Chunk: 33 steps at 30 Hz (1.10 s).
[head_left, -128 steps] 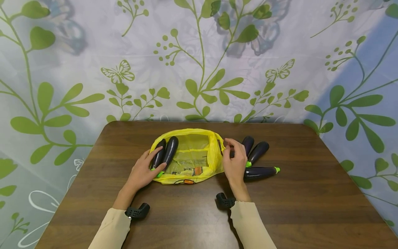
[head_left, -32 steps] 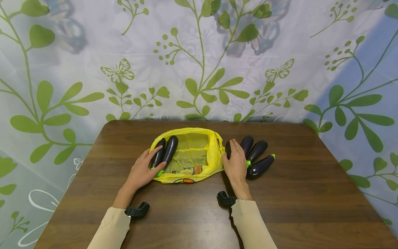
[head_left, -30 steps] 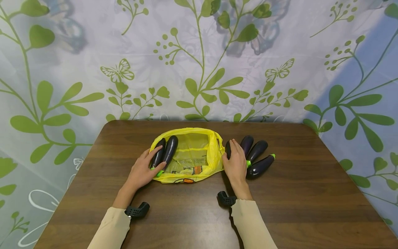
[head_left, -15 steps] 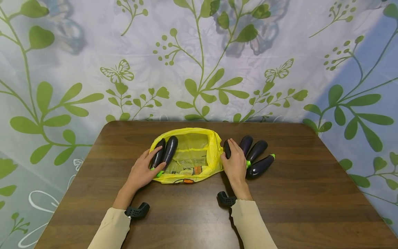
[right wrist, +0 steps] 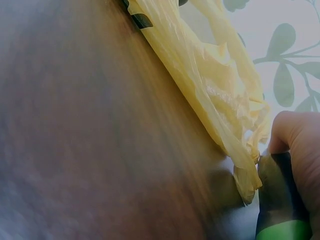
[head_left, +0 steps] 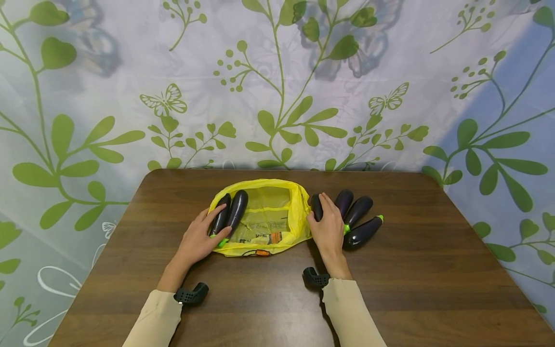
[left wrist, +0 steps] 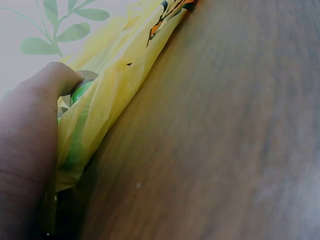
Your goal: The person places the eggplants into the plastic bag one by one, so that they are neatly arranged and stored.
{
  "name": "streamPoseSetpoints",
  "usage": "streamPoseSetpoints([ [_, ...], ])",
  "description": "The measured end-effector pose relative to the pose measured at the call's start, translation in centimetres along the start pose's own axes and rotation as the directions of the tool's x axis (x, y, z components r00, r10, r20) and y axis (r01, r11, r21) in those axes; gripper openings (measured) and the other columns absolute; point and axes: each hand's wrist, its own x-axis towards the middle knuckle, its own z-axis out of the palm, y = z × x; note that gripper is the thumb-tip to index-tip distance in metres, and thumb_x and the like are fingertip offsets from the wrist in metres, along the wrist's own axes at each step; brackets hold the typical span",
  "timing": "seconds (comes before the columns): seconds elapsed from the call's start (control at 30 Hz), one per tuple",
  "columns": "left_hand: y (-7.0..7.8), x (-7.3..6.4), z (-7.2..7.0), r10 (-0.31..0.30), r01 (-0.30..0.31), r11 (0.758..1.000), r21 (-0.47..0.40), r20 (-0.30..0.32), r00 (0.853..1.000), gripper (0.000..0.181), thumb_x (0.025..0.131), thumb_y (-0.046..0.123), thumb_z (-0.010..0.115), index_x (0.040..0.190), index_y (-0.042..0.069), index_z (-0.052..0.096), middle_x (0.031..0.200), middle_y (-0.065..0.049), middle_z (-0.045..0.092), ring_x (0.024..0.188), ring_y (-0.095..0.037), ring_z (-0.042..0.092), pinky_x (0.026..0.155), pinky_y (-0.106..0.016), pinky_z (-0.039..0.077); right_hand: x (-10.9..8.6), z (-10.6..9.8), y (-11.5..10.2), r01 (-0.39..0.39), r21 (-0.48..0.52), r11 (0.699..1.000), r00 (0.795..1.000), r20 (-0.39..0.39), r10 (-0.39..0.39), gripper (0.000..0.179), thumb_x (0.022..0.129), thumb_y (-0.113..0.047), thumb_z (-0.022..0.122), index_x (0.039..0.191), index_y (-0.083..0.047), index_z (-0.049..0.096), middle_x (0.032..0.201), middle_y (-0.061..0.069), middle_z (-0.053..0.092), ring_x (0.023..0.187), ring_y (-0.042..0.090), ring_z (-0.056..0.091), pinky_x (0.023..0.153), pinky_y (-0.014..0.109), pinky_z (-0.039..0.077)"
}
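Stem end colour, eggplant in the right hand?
Bright green; the stem end shows best in the right wrist view.

Through my head camera I count six eggplants (head_left: 237,210): two in the yellow bag (head_left: 298,217), one in the grip of the right hand (head_left: 328,230), three more to the right of that. The bag makes one, the desk (head_left: 260,308) one, the patterned backdrop (head_left: 286,72) one. I tally two hands, counting the left hand (head_left: 198,237), two cream sleeves (head_left: 153,320) and two black wrist mounts (head_left: 192,294).

Room type undetermined: leaf-and-butterfly-print backdrop (head_left: 199,67) fills upper frame; wood-grain surface (head_left: 256,303) spans lower centre.
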Motion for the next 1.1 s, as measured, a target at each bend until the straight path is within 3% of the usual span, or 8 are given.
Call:
streamPoseSetpoints([
  [1.1,-0.25,0.05,0.17,0.006,-0.006,1.000,-0.002,-0.004,1.000,0.069,0.099,0.054,0.063,0.160,0.034,0.037,0.161,-0.021,0.036,0.140,-0.050,0.043,0.105,-0.074,0.038,0.06,0.17,-0.04,-0.019,0.059,0.998,0.999,-0.045,0.022,0.051,0.092,-0.011,0.073,0.142,-0.004,0.062,0.148,0.013,0.058,0.134,0.038,0.056,0.108,0.058,0.046],
])
